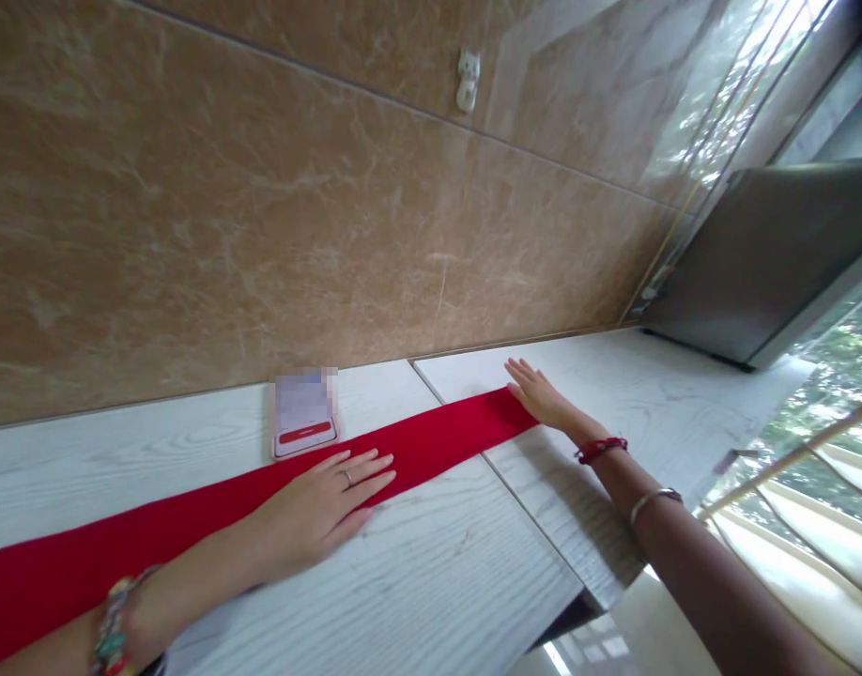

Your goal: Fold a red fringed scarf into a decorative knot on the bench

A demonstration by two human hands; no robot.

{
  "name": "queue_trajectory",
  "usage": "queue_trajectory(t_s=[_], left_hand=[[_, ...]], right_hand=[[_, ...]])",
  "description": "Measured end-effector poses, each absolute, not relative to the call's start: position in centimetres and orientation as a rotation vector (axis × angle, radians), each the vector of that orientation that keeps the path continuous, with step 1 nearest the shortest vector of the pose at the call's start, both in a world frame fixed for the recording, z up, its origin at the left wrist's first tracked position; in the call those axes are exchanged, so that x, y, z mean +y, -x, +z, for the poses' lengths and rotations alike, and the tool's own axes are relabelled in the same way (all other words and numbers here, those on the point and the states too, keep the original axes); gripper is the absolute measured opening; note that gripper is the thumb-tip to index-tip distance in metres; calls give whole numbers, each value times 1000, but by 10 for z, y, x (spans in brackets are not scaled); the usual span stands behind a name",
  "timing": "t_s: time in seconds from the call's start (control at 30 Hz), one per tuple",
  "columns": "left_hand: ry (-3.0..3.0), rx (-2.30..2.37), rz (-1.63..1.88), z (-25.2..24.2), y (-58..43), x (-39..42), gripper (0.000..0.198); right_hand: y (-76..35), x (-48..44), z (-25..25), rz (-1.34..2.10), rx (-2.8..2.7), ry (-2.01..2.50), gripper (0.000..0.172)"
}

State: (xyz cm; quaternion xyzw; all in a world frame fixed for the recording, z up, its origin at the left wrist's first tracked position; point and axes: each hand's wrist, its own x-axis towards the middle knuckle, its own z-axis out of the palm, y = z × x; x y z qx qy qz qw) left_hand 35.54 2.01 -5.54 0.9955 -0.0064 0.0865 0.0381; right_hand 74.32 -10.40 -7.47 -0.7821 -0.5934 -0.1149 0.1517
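Note:
A long strip of red cloth (438, 446) lies flat across a white wood-grain surface, running from the lower left toward the right. My left hand (325, 512) rests palm down on the strip around its middle, fingers stretched out, a ring on one finger. At the strip's right end lies my right hand (536, 394), flat with fingers extended, partly over the cloth's edge. Neither hand grips the cloth. Just behind the strip, near my left hand, is a phone (304, 413) with its screen lit and partly blurred.
The white surface (431, 554) has a seam and meets a brown marbled tile wall (262, 216). A wall socket (468, 80) sits above. A grey boxy appliance (761, 253) stands at the far right, near a window and a railing (790, 460).

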Motion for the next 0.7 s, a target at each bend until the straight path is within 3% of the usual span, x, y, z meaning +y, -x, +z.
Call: queue_trajectory(t_s=[0.27,0.7], left_hand=[[-3100,45,642,-61,-355,19,31],[-3363,39,657,-55,-351,12,40]], right_hand=[[-651,-110,-40,-56,-2234,1633,23],[-640,-117,-44,-252,-2456,1529,29]])
